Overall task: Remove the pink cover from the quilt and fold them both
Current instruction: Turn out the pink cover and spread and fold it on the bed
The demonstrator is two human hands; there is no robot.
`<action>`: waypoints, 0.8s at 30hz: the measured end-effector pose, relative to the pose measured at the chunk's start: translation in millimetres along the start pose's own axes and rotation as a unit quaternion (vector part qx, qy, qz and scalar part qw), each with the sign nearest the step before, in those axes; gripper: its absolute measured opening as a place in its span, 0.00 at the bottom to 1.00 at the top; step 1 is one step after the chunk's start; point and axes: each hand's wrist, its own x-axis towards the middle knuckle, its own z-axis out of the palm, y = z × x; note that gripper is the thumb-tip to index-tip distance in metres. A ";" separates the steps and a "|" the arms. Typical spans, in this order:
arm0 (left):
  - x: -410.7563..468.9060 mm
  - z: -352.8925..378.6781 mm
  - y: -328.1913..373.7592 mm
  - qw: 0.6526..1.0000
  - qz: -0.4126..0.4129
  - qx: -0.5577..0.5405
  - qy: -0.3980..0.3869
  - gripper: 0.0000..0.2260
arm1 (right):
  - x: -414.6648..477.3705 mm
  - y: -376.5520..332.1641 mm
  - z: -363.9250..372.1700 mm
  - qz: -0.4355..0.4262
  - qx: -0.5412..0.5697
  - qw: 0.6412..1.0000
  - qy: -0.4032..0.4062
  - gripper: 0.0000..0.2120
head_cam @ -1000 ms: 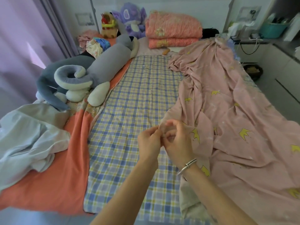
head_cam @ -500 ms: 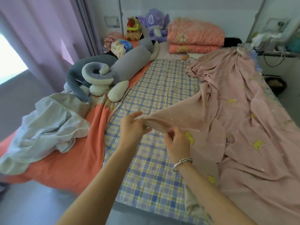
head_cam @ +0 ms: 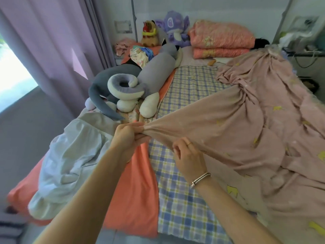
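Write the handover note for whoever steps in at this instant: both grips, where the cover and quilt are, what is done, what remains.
Left grip: holds a bunched corner of the pink cover, pulled taut above the plaid sheet.
Right grip: pinches the cover's near edge.
Pale bundle, seemingly the quilt, lies unfolded at the bed's left.
Done: cover looks off.
Remaining: fold both.
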 end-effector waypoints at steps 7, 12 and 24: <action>13.1 -26.3 2.6 0.980 0.088 0.176 0.004 0.13 | 2.2 -20.4 27.9 0.189 0.051 0.952 -0.234 0.21; 15.0 -33.0 12.8 0.975 0.109 0.195 -0.006 0.12 | -3.2 -41.3 47.8 0.205 0.053 0.970 -0.115 0.09; 21.9 -32.3 21.9 0.985 0.120 0.120 0.013 0.12 | -4.2 3.7 23.0 0.316 -0.164 0.913 -0.201 0.13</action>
